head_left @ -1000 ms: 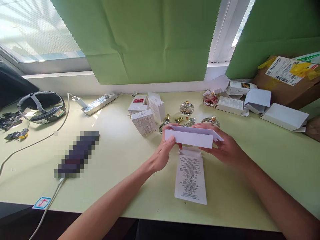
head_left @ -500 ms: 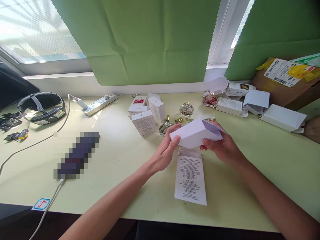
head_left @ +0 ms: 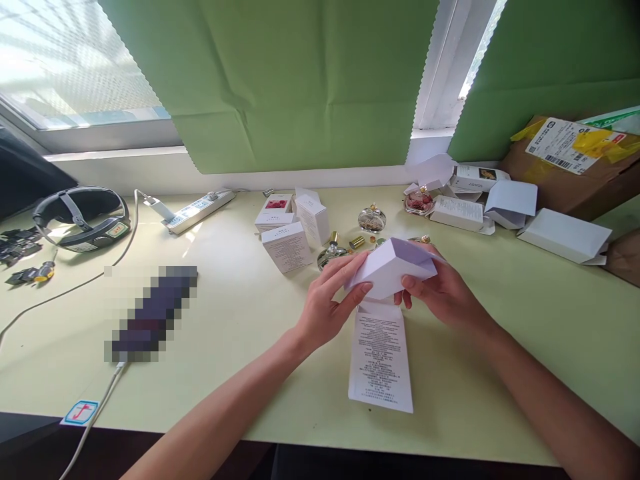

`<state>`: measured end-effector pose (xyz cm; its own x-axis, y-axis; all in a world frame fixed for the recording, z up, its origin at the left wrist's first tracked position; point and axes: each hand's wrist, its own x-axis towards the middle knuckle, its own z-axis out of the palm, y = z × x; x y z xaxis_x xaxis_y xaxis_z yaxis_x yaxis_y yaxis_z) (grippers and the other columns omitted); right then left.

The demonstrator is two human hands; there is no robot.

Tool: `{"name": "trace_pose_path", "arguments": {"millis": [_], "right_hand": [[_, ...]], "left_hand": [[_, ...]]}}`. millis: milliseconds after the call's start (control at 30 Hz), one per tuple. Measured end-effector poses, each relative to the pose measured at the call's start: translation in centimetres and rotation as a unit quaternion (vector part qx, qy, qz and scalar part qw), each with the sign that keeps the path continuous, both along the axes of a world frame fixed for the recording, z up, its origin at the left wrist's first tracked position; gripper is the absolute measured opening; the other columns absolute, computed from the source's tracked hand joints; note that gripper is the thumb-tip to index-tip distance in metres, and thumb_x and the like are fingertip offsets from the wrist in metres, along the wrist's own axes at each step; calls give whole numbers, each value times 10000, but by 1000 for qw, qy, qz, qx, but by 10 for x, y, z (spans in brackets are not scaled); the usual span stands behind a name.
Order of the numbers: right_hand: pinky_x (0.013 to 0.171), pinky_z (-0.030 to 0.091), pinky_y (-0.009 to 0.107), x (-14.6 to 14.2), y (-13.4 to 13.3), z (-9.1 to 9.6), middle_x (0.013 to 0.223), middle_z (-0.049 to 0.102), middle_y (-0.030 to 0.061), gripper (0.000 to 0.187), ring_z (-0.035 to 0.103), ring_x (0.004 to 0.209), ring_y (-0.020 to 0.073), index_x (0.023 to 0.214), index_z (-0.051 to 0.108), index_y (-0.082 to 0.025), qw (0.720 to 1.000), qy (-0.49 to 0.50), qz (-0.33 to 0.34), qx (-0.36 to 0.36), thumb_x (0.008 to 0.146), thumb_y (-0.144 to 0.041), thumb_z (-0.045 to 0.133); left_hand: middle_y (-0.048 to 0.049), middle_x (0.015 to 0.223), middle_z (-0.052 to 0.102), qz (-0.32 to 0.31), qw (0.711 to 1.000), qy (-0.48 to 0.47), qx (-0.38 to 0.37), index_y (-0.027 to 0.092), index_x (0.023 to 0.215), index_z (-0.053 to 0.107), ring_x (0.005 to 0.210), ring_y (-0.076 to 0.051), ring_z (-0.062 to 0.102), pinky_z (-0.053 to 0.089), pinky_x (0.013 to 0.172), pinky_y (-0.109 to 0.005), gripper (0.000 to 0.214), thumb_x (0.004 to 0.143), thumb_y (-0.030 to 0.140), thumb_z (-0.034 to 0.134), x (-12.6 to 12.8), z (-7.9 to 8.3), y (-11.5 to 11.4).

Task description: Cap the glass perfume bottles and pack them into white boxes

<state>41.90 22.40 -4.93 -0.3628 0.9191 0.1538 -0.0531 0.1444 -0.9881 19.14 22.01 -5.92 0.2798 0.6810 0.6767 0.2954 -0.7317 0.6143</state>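
Observation:
Between both hands I hold a plain white cardboard box (head_left: 387,273) above the table, tilted, with an end flap raised on its right. My left hand (head_left: 334,293) grips its left end, thumb in front and fingers over the top. My right hand (head_left: 443,287) pinches the right end, with the thumb on the near face. Beneath it lies a flat white printed carton (head_left: 381,363), its text facing up. Just behind the hands are a glass perfume bottle (head_left: 331,255) with a gold neck and a loose gold cap (head_left: 357,243). Another bottle (head_left: 425,239) is mostly hidden behind the box.
Several white printed boxes (head_left: 287,248) stand left of the bottles. A clear bottle (head_left: 371,219) and a pink bottle (head_left: 419,201) stand further back. Opened white boxes (head_left: 565,235) and a brown parcel (head_left: 580,167) fill the right. Left are a power strip (head_left: 200,211), headset (head_left: 83,220) and blurred phone (head_left: 155,313).
My left hand has slid further over the left end of the box, its fingers now lying across the top. The box has turned slightly, and the right hand has shifted a little left.

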Motion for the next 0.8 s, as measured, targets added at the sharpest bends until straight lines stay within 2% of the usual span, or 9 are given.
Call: {"name": "trace_pose_path", "arguments": {"millis": [200, 300, 400, 500, 567, 667, 733, 800], "right_hand": [[579, 563, 308, -1, 0, 1, 1025, 628, 32, 418, 671, 734, 156, 1329, 490, -299, 1000, 21, 6, 16, 938, -326, 635], [618, 563, 302, -2, -1, 3, 959, 652, 23, 399, 660, 764, 157, 1307, 522, -294, 1000, 19, 13, 13, 930, -317, 650], [635, 552, 293, 1, -1, 4, 834, 667, 9, 299, 642, 730, 149, 1212, 586, -260, 1000, 3, 22, -11, 928, -329, 653], [619, 539, 289, 14, 4, 4, 809, 663, 2, 249, 631, 684, 139, 1132, 618, -245, 999, -26, 32, -29, 911, -348, 671], [625, 539, 291, 25, 9, 3, 836, 658, 3, 257, 636, 692, 143, 1109, 629, -243, 997, -53, 40, -39, 889, -357, 697], [643, 539, 289, 40, 15, 3, 847, 650, 4, 235, 639, 707, 145, 1060, 647, -241, 994, -91, 44, -44, 873, -370, 710], [648, 536, 283, 47, 16, 5, 861, 654, 4, 205, 638, 709, 141, 1023, 653, -243, 993, -101, 48, -42, 871, -367, 712], [656, 533, 278, 50, 17, 7, 892, 663, 6, 192, 636, 721, 138, 1014, 653, -249, 993, -101, 56, -39, 869, -358, 715]], "left_hand": [[-79, 1435, 560, -6, 999, 22, 30, 297, 1465, 461, 1274, -230, 559, 485, 1054, -403, 514, 971, 185, 549, -1, -1, 2], [-87, 1460, 530, -4, 999, 26, 28, 297, 1484, 432, 1292, -230, 542, 485, 1043, -391, 500, 1000, 183, 481, -2, -1, 1], [-97, 1416, 562, -8, 1000, 19, 18, 288, 1475, 449, 1248, -218, 567, 516, 965, -344, 475, 1010, 191, 453, -2, 0, 1], [-100, 1251, 658, -4, 1000, 27, -7, 249, 1429, 513, 1061, -181, 638, 532, 808, -277, 424, 1006, 242, 479, -3, 1, -1], [-76, 1026, 710, 28, 998, 39, -37, 204, 1332, 596, 843, -145, 635, 497, 686, -250, 364, 1001, 317, 495, -3, 4, -3], [-13, 715, 632, 44, 985, 113, -125, 170, 953, 697, 598, -104, 494, 391, 569, -247, 388, 1008, 444, 428, -4, 13, -4], [13, 640, 558, 7, 956, 199, -214, 175, 799, 632, 553, -98, 433, 330, 529, -249, 469, 988, 542, 410, -5, 22, -4], [27, 646, 545, -43, 913, 271, -302, 192, 853, 592, 558, -106, 450, 304, 502, -244, 468, 919, 642, 480, -8, 29, -2]]}}
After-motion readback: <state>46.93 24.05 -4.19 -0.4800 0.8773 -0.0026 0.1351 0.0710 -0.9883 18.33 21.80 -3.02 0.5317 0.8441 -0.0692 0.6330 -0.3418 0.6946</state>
